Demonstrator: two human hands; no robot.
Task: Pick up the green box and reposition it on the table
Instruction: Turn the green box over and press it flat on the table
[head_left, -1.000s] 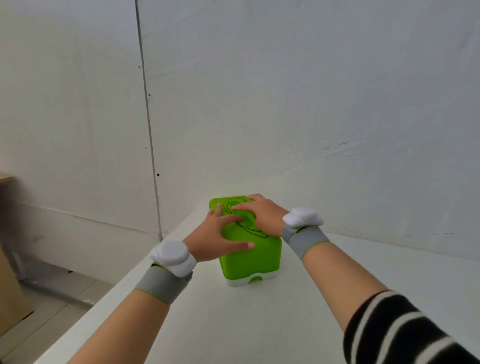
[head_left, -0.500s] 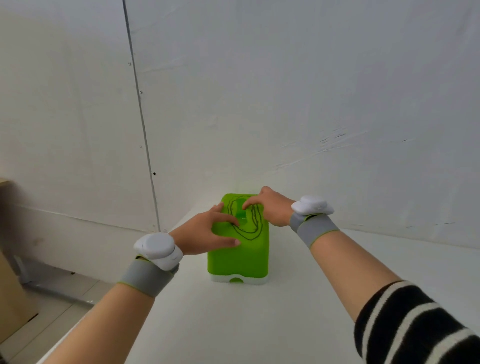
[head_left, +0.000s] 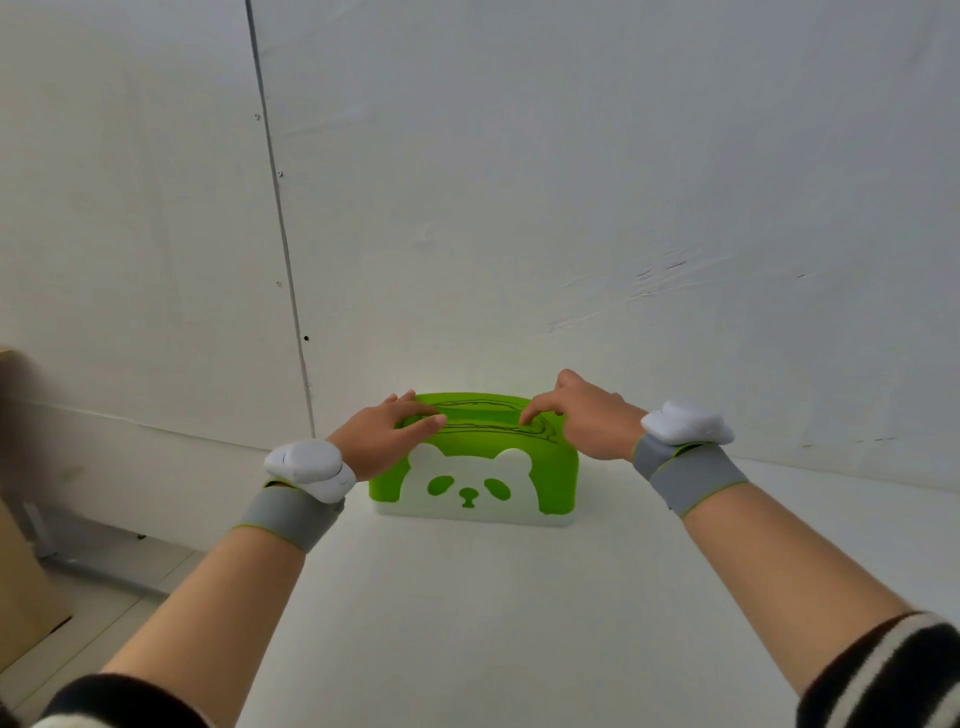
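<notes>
The green box (head_left: 558, 475) stands on the white table (head_left: 467, 623) near the far wall. Its long side faces me, with a white panda face and a white base. My left hand (head_left: 387, 434) grips the box's upper left end, fingers across the top edge. My right hand (head_left: 582, 418) rests on the upper right end, fingertips on the top beside its oval opening. Both wrists carry grey bands with white devices. The box's far side is hidden.
White wall panels (head_left: 571, 182) close off the back right behind the box, with a vertical seam (head_left: 280, 218) on the left. The table's left edge drops to a floor with a metal frame (head_left: 98, 566) and a brown cardboard piece (head_left: 21, 582).
The box has been turned from end-on to broadside, so the panda face now shows. Both hands moved apart to its two ends.
</notes>
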